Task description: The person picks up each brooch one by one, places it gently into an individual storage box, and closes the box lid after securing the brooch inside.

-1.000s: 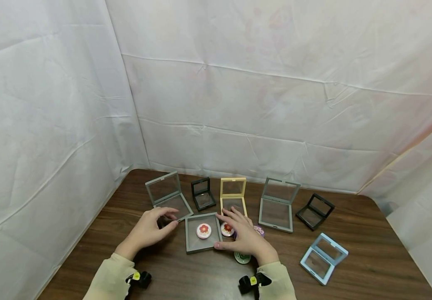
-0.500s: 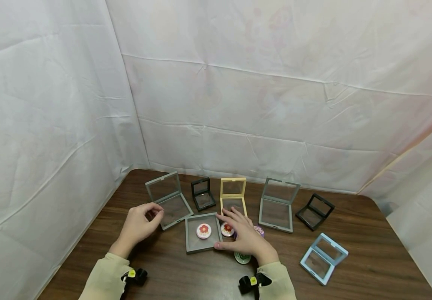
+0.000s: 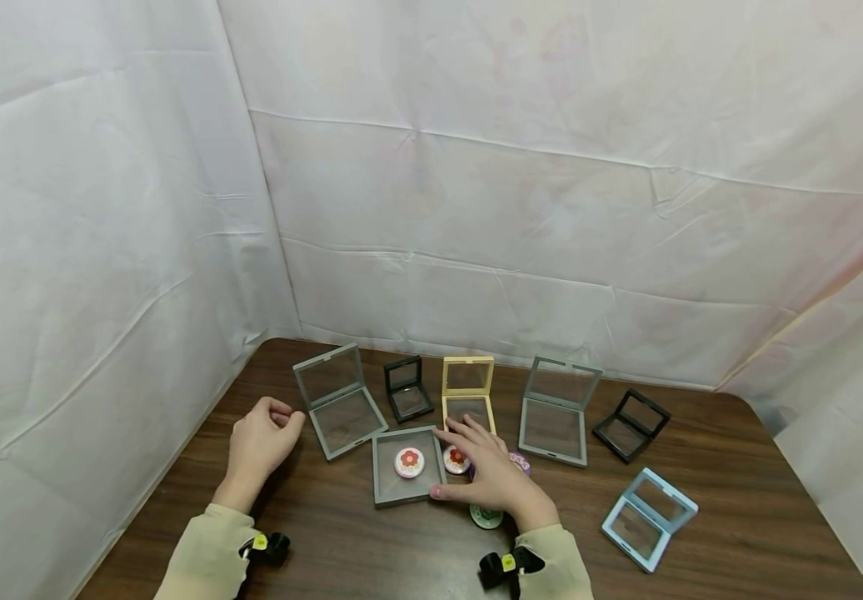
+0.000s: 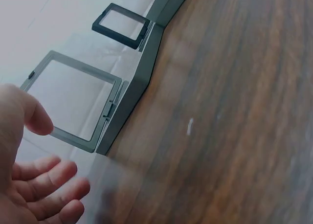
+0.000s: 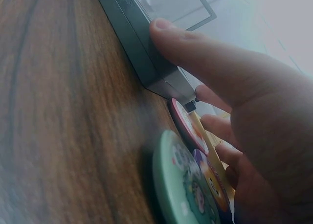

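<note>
A grey square display case (image 3: 410, 498) lies closed at the table's middle, with a round flower badge (image 3: 409, 462) showing inside. My right hand (image 3: 495, 475) is spread over its right side; in the right wrist view the thumb (image 5: 168, 35) touches the case's side. Under that hand lie another flower badge (image 3: 456, 460), a purple badge (image 3: 521, 462) and a green badge (image 5: 183, 185), partly hidden by it. My left hand (image 3: 261, 446), fingers loosely curled and holding nothing, is left of an opened grey case (image 3: 341, 421).
Behind stand a small black case (image 3: 407, 400), a yellow case (image 3: 467, 387) and another grey case (image 3: 555, 425), all opened. To the right are a second black case (image 3: 630, 427) and a light blue case (image 3: 649, 518). White cloth (image 3: 431, 208) hangs around the brown table (image 3: 371, 558).
My left hand has moved left, away from the closed grey case and past the opened grey one. The right hand keeps its place at the closed case.
</note>
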{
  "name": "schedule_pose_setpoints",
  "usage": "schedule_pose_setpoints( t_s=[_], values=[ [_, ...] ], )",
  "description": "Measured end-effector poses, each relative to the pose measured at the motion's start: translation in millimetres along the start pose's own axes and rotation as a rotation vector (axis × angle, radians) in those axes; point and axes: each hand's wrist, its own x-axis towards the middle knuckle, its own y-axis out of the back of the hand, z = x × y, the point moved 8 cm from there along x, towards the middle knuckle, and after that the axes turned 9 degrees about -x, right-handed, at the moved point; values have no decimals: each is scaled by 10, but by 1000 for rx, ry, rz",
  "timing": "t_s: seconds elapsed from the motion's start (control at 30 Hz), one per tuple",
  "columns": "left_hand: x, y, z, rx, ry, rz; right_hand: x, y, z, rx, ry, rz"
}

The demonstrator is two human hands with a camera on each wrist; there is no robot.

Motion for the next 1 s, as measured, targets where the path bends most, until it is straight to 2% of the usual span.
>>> schedule_pose_setpoints(
  t_s=[0.13,0.23,0.37,0.47,0.6,0.8,1.0],
  values=[
    [7,-37,-31,-67,19,14,-4,7,-6,-2,1,-1],
    [18,-77,-29,-139,9,5,-8,8,-6,0,3,-1],
    [34,-175,-26,-253,-15,-76,-9,7,-8,-3,9,-1],
    [40,-261,-41,-304,-37,-144,-8,6,-12,0,8,-3],
    [47,-342,-79,-345,-40,-178,-11,2,-2,6,0,-5],
    [78,-366,-158,-434,-13,-133,-7,-1,17,-3,2,0],
    [129,-344,-199,-434,-54,-62,-2,-27,34,-13,6,-4]
  ],
)
